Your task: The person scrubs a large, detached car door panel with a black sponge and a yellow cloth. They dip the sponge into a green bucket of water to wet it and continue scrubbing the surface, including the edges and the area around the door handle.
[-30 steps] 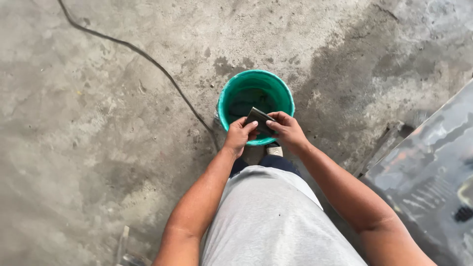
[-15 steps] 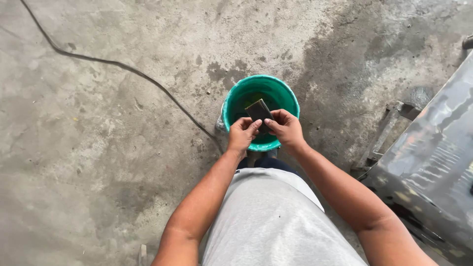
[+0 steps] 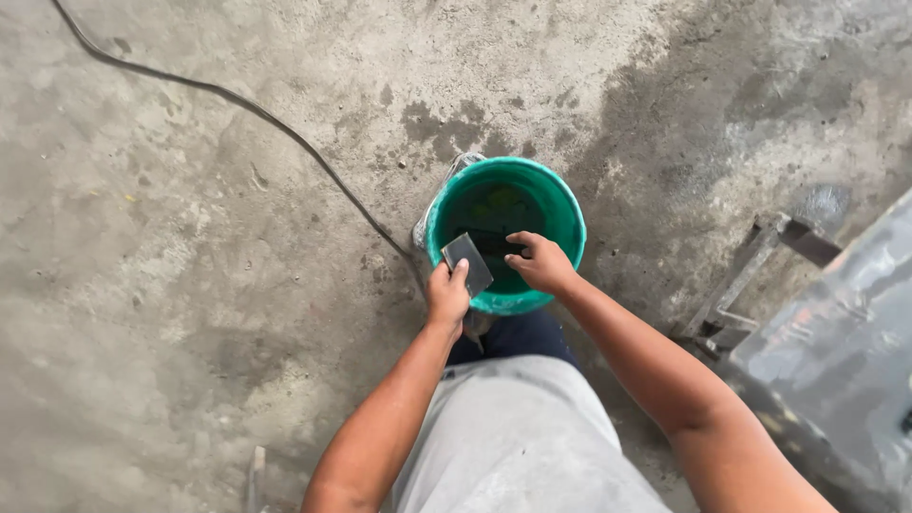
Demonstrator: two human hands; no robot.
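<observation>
The left hand (image 3: 446,294) grips a small flat pad (image 3: 467,263), grey and rectangular with rounded corners, dull and slightly gritty in look; fingers curl round its lower end and the thumb lies along one edge. The pad is tilted, its upper end leaning over the near rim of the bucket (image 3: 566,204). The right hand (image 3: 540,262) hangs just beside it over the bucket's mouth, fingers loosely bent and pointing toward the pad, holding nothing.

The bucket is round, of smooth green plastic, with a thick rolled rim that catches the light. Inside is dark water with a murky greenish sheen. A thin wire handle (image 3: 432,195) lies folded down against its far left side. It stands on the floor directly in front of the person's legs, which are in dark trousers; a pale grey shirt (image 3: 518,437) fills the bottom of the view.

The floor (image 3: 190,237) is bare concrete, rough and pitted, pale grey on the left and darker, damp-looking in blotches behind and right of the bucket. A black cable (image 3: 247,104) snakes across it from the upper left corner down to the bucket's left side. At the right edge sits a large slab of dark, glossy, scuffed metal (image 3: 836,342), and beside it a rusty frame (image 3: 750,275) of angled bars rests on the floor.
</observation>
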